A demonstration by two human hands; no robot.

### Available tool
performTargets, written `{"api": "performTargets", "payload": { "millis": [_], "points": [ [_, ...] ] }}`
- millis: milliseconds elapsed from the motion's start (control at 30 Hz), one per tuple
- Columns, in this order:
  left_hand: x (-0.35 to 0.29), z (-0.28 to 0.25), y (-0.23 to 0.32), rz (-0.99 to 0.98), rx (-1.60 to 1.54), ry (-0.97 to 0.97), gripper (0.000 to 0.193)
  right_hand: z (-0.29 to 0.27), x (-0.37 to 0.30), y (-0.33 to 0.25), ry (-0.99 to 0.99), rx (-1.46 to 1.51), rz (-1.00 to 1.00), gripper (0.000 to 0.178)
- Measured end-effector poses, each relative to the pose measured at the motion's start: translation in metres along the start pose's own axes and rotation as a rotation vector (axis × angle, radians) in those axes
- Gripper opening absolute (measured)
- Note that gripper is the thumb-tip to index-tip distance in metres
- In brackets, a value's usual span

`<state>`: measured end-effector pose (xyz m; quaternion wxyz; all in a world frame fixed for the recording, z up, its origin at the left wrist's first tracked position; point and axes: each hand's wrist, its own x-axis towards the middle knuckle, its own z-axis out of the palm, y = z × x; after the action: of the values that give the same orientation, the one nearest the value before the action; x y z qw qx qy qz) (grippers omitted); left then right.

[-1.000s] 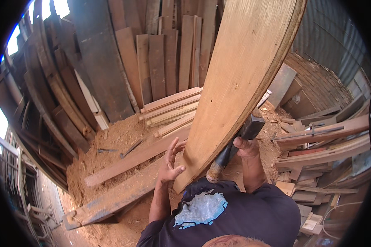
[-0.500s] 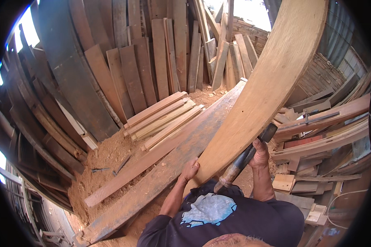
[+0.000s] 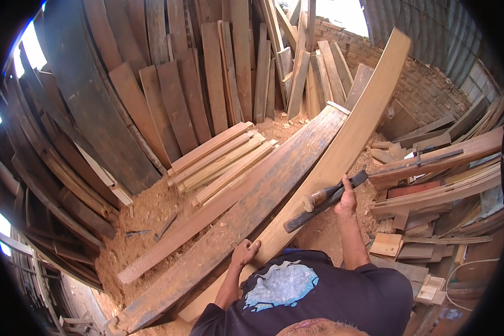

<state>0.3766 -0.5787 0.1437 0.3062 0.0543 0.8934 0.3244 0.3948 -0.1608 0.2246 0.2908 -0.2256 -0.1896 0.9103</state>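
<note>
A long light-brown wooden board (image 3: 341, 151) slants from near my body up to the far right. My left hand (image 3: 244, 253) is closed on its left edge, thumb on the near part of its face. My right hand (image 3: 346, 199) grips two tools together beside the board's right edge. One looks like a hammer (image 3: 315, 211), with a dark handle and a dark head by my fingers. The other has a round wooden handle (image 3: 319, 198); its far end is hidden by my hand. Both tools lie across the board's face.
A weathered thick plank (image 3: 229, 229) runs alongside, left of the board. Sawn wood strips (image 3: 224, 159) lie stacked beyond it on sawdust (image 3: 137, 215). Upright planks (image 3: 179, 106) lean at the back and left. Curved timbers (image 3: 442, 190) and offcuts (image 3: 414, 249) are piled on the right.
The board's far end has come down and its face has turned, looking narrower. My left hand has shifted slightly left and nearer. The tools in my right hand have swung across the board.
</note>
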Motion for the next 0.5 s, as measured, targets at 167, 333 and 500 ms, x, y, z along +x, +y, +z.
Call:
{"api": "performTargets", "payload": {
  "millis": [167, 333, 500],
  "points": [
    [-0.023, -0.020, -0.069, -0.190, 0.165, -0.121, 0.079, -0.069, -0.007, 0.089, 0.249, -0.031, 0.111, 0.026],
    [-0.054, -0.051, -0.129, -0.273, 0.310, -0.164, 0.079, -0.119, -0.042, 0.171, 0.509, -0.059, 0.283, 0.027],
    [-0.051, -0.078, -0.214, -0.335, 0.310, -0.351, 0.090, -0.167, -0.077, 0.255, 0.536, -0.097, 0.337, 0.033]
  ]
}}
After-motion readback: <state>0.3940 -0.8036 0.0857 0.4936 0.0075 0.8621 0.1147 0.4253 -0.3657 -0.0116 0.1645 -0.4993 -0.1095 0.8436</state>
